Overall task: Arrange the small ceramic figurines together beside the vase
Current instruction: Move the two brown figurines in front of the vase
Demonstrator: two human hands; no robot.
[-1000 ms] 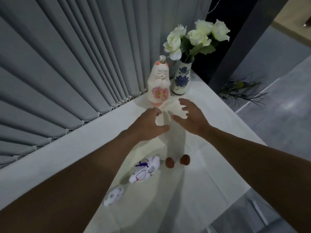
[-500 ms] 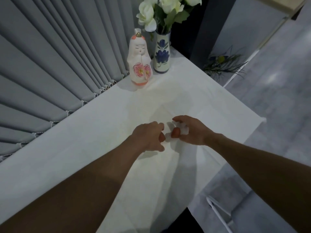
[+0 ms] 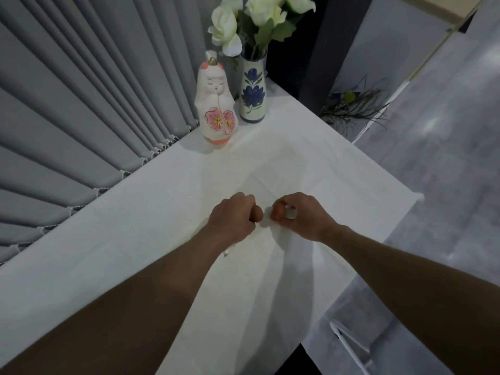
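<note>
My left hand (image 3: 232, 219) is closed around a small brown egg-shaped figurine (image 3: 257, 213) that shows at its thumb side. Just to its right, my right hand (image 3: 303, 216) pinches a second small brown figurine (image 3: 278, 211); a white bit shows between its fingers. Both hands rest low on the white tablecloth (image 3: 162, 212), mid-table. A white sliver (image 3: 226, 253) of another figurine peeks from under my left wrist; the rest is hidden. Far back stand the blue-flowered vase (image 3: 253, 90) with white roses and, touching distance left of it, a tall white doll figurine (image 3: 216, 104).
Grey vertical blinds (image 3: 81, 104) run along the table's left edge. The table's right edge (image 3: 378, 163) drops to a grey floor. A dark post (image 3: 322, 44) and a green sprig (image 3: 351, 104) lie beyond the far corner.
Both hands have drawn back from near the doll to mid-table and closed on the two small brown figurines. The view tilted, so the white animal figurines are now hidden under my left arm.
</note>
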